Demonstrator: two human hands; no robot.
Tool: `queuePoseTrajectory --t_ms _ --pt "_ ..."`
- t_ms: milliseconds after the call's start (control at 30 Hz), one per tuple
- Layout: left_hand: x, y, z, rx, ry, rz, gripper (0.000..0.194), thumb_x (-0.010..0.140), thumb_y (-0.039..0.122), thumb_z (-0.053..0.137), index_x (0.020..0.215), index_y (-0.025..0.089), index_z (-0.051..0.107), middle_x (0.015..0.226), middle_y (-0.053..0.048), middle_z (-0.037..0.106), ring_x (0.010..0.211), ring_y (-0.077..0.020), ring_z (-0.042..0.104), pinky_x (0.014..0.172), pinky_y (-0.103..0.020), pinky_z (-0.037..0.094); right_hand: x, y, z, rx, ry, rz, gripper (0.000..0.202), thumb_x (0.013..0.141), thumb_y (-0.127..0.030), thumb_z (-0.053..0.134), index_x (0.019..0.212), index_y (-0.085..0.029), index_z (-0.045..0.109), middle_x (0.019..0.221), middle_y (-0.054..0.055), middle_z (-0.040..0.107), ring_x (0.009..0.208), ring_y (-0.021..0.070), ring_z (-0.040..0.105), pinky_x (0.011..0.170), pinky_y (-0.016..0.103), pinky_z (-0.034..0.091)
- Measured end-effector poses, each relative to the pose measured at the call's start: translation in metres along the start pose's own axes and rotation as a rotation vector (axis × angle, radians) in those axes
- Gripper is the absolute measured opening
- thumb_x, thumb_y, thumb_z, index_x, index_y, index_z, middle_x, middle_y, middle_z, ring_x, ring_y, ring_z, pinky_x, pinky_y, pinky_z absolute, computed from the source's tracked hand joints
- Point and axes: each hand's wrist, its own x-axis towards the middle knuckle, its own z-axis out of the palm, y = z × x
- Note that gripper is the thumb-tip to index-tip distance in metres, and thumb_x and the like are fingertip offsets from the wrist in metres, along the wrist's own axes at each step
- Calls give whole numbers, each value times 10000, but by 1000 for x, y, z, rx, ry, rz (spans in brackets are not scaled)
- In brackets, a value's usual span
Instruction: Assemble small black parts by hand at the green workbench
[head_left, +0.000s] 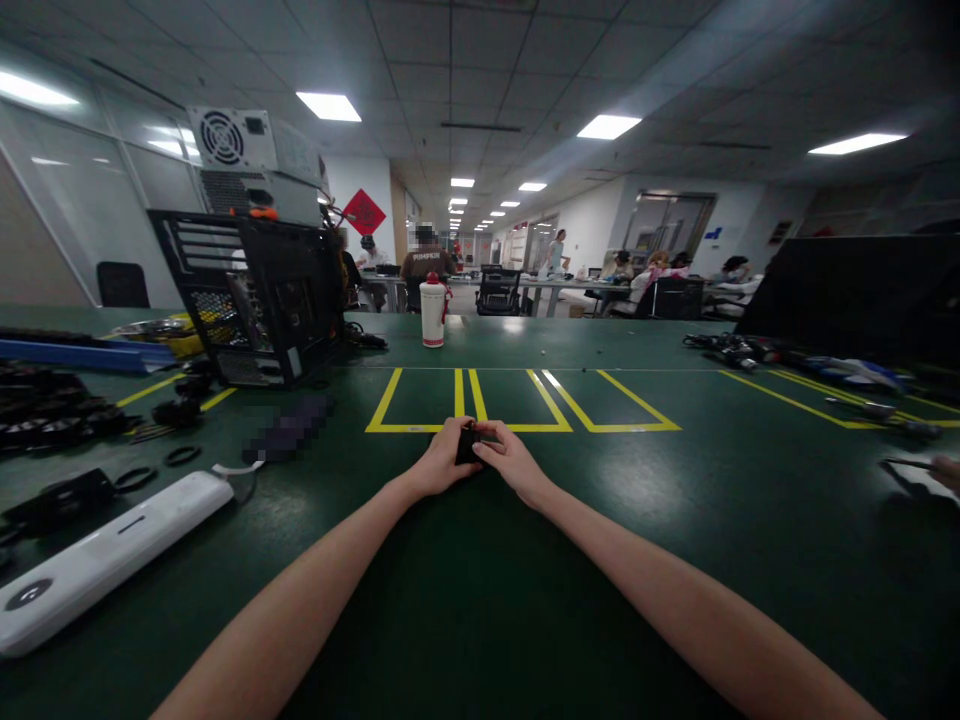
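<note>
Bare forearms (300, 620) end in left hand (441, 460) and right hand (516, 464), both pinching a black object (466, 447) best steadied against the table (465, 610)

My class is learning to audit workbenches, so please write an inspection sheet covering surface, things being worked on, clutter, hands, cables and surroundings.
Surface: green table, marked with yellow tape.
Job's things: small black object, mostly hidden by fingers; type unclear.
Clutter: white device, black rings and open computer case at left; white bottle with red lid beyond the hands.
Hands: left hand and right hand together hold the small black object.
Cables: dark cables beside the case.
Surroundings: people at desks behind; office chair; lit ceiling panels.
</note>
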Motion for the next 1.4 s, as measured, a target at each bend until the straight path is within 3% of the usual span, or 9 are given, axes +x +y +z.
queuePoseTrajectory --t_ms 333,567,867,1200,1400 --pt "0 0 -1 -2 -17 17 605 668 221 595 1165 183 253 1127 -88 366 1050 -234 401 914 -407 326 -3 0 -2 35 -24 -30 171 696 -270 543 854 -220 501 1003 -1 512 982 168 505 844 346 407" --pt "-1 -2 0 2 -4 3 617 659 231 606 1164 192 252 1127 -84 365 1043 -234 406 916 -409 326 -1 -1 -4 -20 -35 19 291 710 -247 524 996 -223 473 1081 22 483 1020 169 474 880 345 380" --pt "1 -6 3 23 11 15 620 646 220 610 1153 172 256 1118 -92 369 1034 -238 407 905 -406 334 1 2 -2 17 -45 -25 203 702 -251 540 893 -220 479 1032 6 493 946 160 517 827 337 408" --pt "-1 -1 0 7 -6 -14 612 643 205 602 1153 178 264 1108 -86 380 1017 -239 420 888 -404 349 3 3 -7 59 -96 50 304 674 -239 574 962 -219 480 1029 29 518 961 178 510 841 368 394" --pt "0 -2 2 23 2 -17 626 637 213 609 1155 167 260 1116 -92 374 1024 -241 412 897 -407 337 1 3 -5 49 -73 -7 223 687 -272 561 889 -221 481 1000 10 516 973 175 506 830 353 408"
